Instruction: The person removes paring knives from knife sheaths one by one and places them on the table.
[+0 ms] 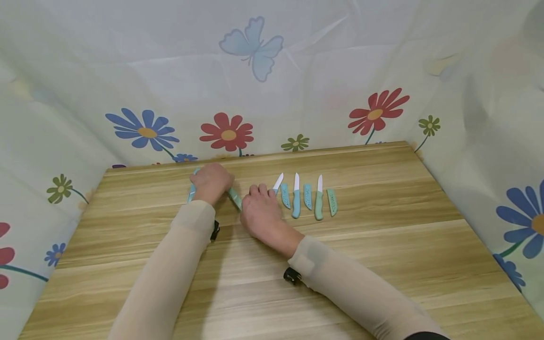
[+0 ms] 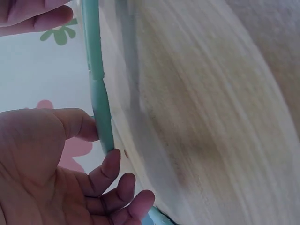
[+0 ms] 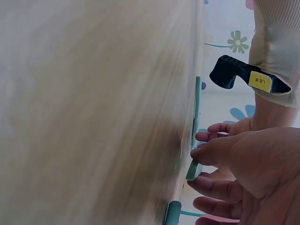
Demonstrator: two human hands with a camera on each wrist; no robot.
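Note:
My left hand (image 1: 211, 182) pinches the far end of a green paring knife (image 2: 102, 112) between thumb and finger, low over the table. A green sheath (image 1: 235, 199) meets the knife end to end, so its blade is hidden. My right hand (image 1: 261, 211) pinches the near end of that sheath. Light blue pieces (image 1: 191, 192) lie beside the left hand, partly covered by it. Just past the right hand lies a knife with a white blade (image 1: 278, 181), its handle mostly hidden by the fingers.
To the right lie a blue sheath (image 1: 285, 196), a blue knife (image 1: 296, 198), another blue sheath (image 1: 307, 197), a green knife (image 1: 319, 200) and a green sheath (image 1: 332, 202) in a row. A flowered sheet (image 1: 170, 71) hangs behind the wooden table (image 1: 365, 255).

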